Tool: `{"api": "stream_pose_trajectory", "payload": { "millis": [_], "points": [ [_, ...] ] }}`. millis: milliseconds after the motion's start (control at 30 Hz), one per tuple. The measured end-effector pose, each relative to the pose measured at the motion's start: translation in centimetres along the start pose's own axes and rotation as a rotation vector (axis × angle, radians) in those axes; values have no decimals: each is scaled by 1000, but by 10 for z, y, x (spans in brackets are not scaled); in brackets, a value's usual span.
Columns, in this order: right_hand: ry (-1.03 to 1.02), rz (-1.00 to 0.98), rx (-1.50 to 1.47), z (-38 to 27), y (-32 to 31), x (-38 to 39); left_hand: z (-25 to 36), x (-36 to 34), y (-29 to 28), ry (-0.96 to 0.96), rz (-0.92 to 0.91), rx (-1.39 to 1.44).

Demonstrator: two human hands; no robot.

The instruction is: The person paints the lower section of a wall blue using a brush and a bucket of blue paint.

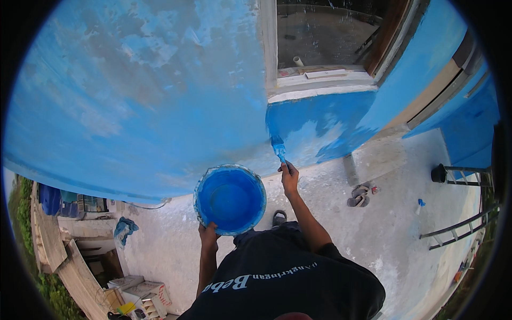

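Note:
My right hand (289, 176) is closed round the handle of a paintbrush (278, 148), whose bristles and ferrule are coated in blue. The bristles touch the wall (202, 106) at the left edge of a darker blue painted patch (320, 120) below the window. My left hand (209, 231) grips the near rim of a paint bucket (229, 200), its thumb over the edge. Blue paint covers the inside of the bucket and spatters its rim. Most of my left fingers are hidden under the bucket.
A white-framed window (322, 85) stands above the patch. To the right are a concrete step (378, 157), sandals (359, 196) and a ladder (458, 229). A blue cloth (125, 229) lies at the left, with cardboard boxes (146, 293) and planks (80, 272) nearer me.

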State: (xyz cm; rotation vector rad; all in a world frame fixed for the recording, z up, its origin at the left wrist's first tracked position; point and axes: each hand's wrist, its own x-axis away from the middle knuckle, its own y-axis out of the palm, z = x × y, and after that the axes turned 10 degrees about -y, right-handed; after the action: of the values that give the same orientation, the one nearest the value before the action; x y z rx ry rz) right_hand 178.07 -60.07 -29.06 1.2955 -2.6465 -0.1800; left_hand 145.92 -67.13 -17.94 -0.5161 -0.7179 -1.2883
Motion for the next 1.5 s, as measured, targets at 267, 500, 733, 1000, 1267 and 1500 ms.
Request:
{"api": "stream_pose_trajectory", "payload": {
  "millis": [267, 500, 733, 1000, 1267, 1500],
  "points": [
    [60, 176, 371, 113, -28, -25, -1, -4, -3, 30, -6, 15],
    [-52, 154, 51, -24, 15, 0, -2, -8, -10, 52, -16, -37],
    [-67, 197, -41, 3, 7, 9, 1, -10, -7, 32, -12, -61],
    [169, 225, 202, 89, -35, -25, 11, 1, 11, 9, -22, -42],
    [-78, 134, -129, -53, -13, -8, 2, 1, 8, 20, -43, -59],
    [9, 100, -52, 19, -36, -22, -3, -9, 11, 18, -55, -79]
  ]
}}
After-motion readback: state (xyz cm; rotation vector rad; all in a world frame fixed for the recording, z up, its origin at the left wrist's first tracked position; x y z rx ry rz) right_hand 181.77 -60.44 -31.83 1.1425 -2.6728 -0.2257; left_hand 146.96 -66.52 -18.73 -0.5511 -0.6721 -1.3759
